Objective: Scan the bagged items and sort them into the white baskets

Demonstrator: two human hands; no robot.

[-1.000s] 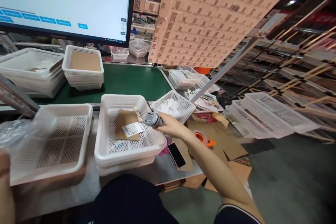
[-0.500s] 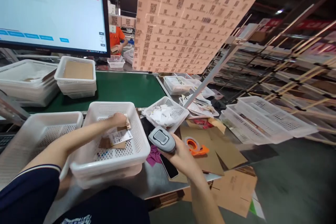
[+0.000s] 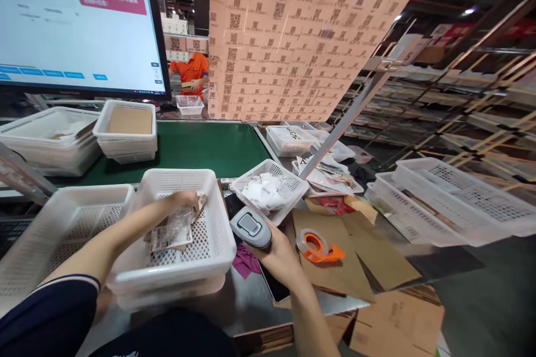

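Note:
My left hand (image 3: 187, 201) reaches into a white perforated basket (image 3: 173, 277), its fingers closed on a small beige packet (image 3: 201, 202) whose contents I cannot make out. Below the hand lies a clear plastic bag with a white printed label (image 3: 171, 233), over a piece of brown card in the basket. My right hand (image 3: 280, 254) grips a grey handheld barcode scanner (image 3: 251, 227), its head facing the basket. Under that hand lie a dark phone (image 3: 275, 284) and a purple cloth (image 3: 245, 262).
An orange tape dispenser (image 3: 320, 248) rests on flattened cardboard (image 3: 377, 254) at right. A basket of white packets (image 3: 268, 192) stands behind the scanner. A monitor (image 3: 84, 28) and a code-covered board (image 3: 285, 39) rise above the green belt (image 3: 201, 148). A person in orange (image 3: 192, 75) works beyond.
The labelled bag has shifted left and turned in the basket, and my left hand has dropped slightly. The scanner stays in my right hand. My view has turned a little.

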